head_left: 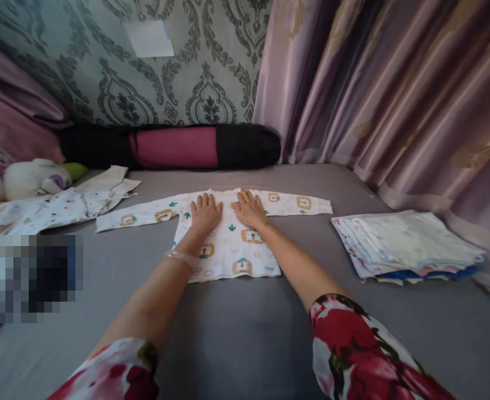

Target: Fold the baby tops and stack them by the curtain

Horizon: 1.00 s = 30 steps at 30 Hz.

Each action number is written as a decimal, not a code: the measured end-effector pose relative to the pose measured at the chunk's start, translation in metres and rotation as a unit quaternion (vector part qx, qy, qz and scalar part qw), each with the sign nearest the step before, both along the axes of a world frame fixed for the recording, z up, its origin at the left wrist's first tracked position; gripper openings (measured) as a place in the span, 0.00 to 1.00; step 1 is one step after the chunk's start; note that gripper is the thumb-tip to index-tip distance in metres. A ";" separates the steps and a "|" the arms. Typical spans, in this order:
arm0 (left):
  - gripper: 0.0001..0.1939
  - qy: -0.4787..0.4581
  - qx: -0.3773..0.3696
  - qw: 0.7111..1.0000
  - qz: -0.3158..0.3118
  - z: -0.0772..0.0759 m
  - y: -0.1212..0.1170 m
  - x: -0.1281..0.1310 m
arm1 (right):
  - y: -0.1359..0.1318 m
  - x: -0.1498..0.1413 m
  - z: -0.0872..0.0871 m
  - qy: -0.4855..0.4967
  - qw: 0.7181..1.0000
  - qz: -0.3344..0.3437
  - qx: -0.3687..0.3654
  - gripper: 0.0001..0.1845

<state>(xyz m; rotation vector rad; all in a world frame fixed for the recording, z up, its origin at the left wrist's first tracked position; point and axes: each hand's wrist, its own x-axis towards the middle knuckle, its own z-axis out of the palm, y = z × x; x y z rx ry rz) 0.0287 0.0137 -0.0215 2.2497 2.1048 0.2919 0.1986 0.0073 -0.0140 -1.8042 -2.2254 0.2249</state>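
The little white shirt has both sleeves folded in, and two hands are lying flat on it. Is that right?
Not quite: the sleeves are not folded in. The head view shows them spread out to either side of the shirt. The left hand and right hand do lie flat on it.

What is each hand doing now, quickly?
Left hand: open, flat on the shirt, holding nothing.
Right hand: open, flat on the shirt, holding nothing.

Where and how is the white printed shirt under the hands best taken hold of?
Perhaps pinch the shirt by its bottom hem, from the near side: this edge lies flat, mostly uncovered, while the left hand and right hand rest higher.
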 end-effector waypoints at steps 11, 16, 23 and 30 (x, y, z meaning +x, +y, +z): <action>0.35 -0.052 -0.059 0.996 -0.043 0.032 -0.044 -0.048 | -0.034 0.041 0.022 0.199 0.978 -0.053 0.036 0.23; 0.29 0.009 -0.050 0.997 0.061 0.041 -0.098 -0.091 | -0.099 0.073 0.023 0.171 0.973 -0.150 -0.043 0.18; 0.27 -0.042 -0.098 0.989 0.099 0.037 -0.146 -0.117 | -0.173 0.061 0.038 0.050 0.982 -0.149 -0.102 0.17; 0.26 -0.117 -0.099 0.983 0.101 0.036 -0.172 -0.106 | -0.204 0.039 0.051 -0.012 0.976 -0.170 -0.134 0.24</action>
